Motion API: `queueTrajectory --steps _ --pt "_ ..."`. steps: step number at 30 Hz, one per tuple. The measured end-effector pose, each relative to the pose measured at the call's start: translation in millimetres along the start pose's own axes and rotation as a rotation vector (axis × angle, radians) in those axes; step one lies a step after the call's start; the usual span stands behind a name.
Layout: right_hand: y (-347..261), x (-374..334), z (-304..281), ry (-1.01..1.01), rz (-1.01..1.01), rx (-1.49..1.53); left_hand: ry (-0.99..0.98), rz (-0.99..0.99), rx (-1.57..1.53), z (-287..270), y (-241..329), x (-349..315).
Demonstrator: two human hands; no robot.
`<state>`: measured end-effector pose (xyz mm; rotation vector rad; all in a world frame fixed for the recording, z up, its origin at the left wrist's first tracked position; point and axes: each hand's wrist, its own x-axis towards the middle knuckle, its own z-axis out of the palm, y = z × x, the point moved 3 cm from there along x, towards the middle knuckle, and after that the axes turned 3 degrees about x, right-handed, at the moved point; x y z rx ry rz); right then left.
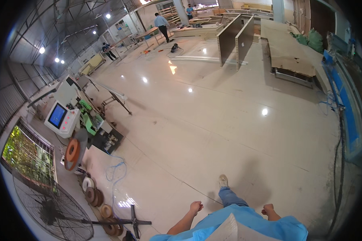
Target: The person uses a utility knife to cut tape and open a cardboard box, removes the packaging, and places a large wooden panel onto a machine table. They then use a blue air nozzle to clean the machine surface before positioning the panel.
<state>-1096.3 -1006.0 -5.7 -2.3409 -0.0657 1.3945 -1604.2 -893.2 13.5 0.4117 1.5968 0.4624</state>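
Observation:
I am walking over a glossy pale floor (213,120) in a large workshop. My left hand (196,207) hangs at my side with the fingers curled into a loose fist and holds nothing. My right hand (268,209) is also curled shut and empty, just above my blue shirt. My leg in jeans and a light shoe (223,181) is stepping forward between the two hands. No object is within reach of either hand.
A machine with a blue screen (62,116) and an orange reel (72,150) stands at the left. A big floor fan (52,207) and several tape rolls (94,196) lie lower left. Upright panels (235,38) and stacked boards (289,48) stand ahead. People work far off.

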Motion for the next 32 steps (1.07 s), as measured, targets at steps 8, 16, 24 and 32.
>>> queueTrajectory --steps 8,16,24,32 --pt "-211 55 155 -0.247 -0.282 -0.119 0.203 -0.106 -0.022 -98 128 75" --pt "-529 -18 335 -0.574 -0.547 -0.272 0.284 0.112 -0.392 -61 256 139" --pt "-690 8 433 -0.484 -0.487 -0.29 0.189 -0.075 0.185 -156 281 233" --pt "-766 110 504 -0.22 -0.57 -0.668 0.393 -0.032 -0.292 -301 562 374"
